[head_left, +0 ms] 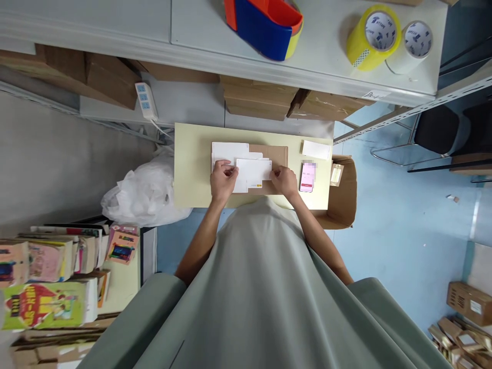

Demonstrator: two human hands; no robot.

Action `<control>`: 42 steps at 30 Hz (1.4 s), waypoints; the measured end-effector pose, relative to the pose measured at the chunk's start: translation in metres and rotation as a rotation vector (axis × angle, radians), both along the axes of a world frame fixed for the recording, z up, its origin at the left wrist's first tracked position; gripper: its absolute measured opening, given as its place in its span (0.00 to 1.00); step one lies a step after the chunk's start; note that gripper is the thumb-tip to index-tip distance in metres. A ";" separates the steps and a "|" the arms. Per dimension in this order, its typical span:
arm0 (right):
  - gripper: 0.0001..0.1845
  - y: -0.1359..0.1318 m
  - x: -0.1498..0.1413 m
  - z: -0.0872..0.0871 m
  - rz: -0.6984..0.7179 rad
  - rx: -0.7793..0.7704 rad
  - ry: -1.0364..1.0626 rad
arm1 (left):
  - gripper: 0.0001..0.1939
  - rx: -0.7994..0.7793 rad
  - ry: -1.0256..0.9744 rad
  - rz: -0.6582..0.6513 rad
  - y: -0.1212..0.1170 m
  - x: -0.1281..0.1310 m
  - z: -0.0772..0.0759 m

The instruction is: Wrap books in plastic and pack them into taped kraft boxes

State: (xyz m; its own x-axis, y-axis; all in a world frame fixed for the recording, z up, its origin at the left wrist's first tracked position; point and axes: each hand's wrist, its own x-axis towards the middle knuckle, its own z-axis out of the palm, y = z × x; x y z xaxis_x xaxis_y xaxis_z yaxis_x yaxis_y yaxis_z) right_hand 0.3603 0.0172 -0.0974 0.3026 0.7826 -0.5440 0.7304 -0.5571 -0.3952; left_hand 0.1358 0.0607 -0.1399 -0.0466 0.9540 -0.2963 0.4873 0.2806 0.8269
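A small stack of white paper sheets [229, 149] lies on a flat piece of brown cardboard [277, 151] on the pale yellow table [192, 169]. On top is a white card [251, 168] with a small yellow mark near its lower edge. My right hand [285, 181] is closed, its fingers pinching the card's right edge. My left hand [223, 181] is closed at the left edge, with thumb and fingertips against the card and the sheets under it. To the right of my right hand lie a phone [307, 177] with a lit pink screen and a separate white paper slip [315, 149].
An open cardboard box [348, 197] stands against the table's right side. White plastic bags [134, 189] bulge at its left. Above, a grey shelf [326, 56] holds a tape dispenser [261, 25] and yellow tape [371, 38]. A power strip [146, 101] hangs behind; books [46, 302] fill the lower left.
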 end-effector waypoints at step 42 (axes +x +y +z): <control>0.06 0.043 -0.026 -0.010 0.218 -0.058 -0.048 | 0.09 -0.011 0.200 -0.025 0.001 0.018 0.001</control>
